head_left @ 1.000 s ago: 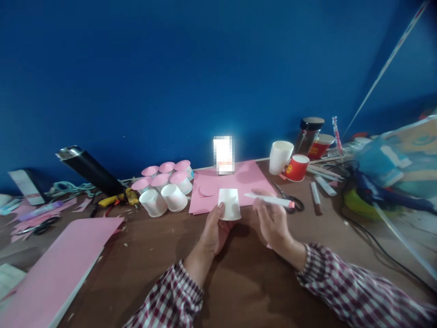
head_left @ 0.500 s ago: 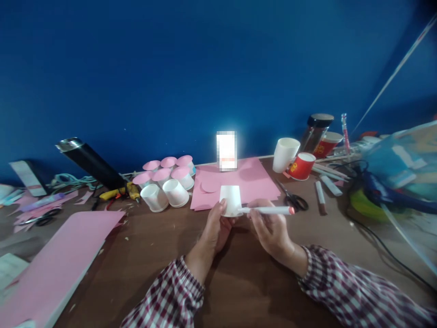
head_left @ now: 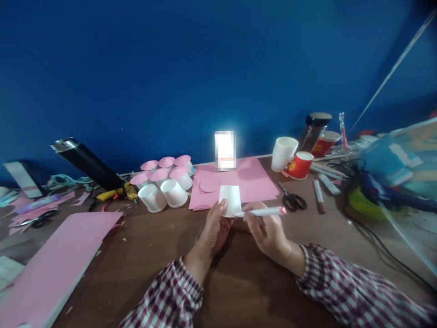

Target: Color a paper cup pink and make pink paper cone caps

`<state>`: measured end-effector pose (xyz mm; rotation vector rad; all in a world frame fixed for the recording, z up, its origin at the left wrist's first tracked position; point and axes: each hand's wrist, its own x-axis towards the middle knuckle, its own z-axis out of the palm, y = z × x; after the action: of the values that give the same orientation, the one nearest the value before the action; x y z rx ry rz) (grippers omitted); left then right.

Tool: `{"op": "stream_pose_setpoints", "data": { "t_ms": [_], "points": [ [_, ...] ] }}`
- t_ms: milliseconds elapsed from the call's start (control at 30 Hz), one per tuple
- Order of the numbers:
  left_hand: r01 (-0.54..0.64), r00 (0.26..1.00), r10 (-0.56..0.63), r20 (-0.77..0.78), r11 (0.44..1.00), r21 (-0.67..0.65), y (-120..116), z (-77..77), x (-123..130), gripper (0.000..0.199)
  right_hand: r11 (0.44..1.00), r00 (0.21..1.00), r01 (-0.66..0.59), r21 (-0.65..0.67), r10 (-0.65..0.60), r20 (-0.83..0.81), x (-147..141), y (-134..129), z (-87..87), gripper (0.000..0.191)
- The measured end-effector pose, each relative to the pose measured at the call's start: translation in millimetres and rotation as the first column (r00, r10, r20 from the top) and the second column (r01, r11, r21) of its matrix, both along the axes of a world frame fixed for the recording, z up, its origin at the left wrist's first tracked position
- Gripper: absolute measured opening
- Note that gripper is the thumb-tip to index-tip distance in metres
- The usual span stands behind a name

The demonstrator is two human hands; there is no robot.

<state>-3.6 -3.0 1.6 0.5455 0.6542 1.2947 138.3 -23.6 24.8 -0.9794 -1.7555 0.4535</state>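
Observation:
My left hand [head_left: 217,223] is closed around the left side and underside of a small white paper cup [head_left: 230,199], holding it over the table's middle. My right hand [head_left: 268,230] pinches a white marker [head_left: 264,211] with a reddish end, held nearly level. The marker's tip meets the cup's lower right edge; whether it touches the surface I cannot tell. Pink paper sheets [head_left: 254,175] lie just behind the cup, with a pink paper circle [head_left: 209,184] on top. Left of them stand two plain white paper cups [head_left: 173,193] and several cups topped with pink discs [head_left: 180,173].
Scissors [head_left: 294,200] lie right of the pink sheets, near a red paper cup [head_left: 300,165] and a white cup [head_left: 284,154]. Leftward are a black flask [head_left: 90,164], yellow-handled pliers [head_left: 109,195] and a pink board [head_left: 64,259]. A lit, blurred-out screen [head_left: 225,150] stands by the wall.
My right hand and the marker have shifted slightly left and down along the cup's lower edge. My left hand still holds the cup in place. The whole view has turned slightly.

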Motion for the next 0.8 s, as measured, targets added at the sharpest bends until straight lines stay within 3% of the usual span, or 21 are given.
{"op": "stream_pose_setpoints", "data": {
  "t_ms": [800],
  "points": [
    [0.022,0.999,-0.022,-0.047,1.000,0.012,0.6,1.3,0.5,0.028,0.996,0.997,-0.002,0.085,-0.004,0.077,0.3,4.6,-3.7,0.013]
  ]
}}
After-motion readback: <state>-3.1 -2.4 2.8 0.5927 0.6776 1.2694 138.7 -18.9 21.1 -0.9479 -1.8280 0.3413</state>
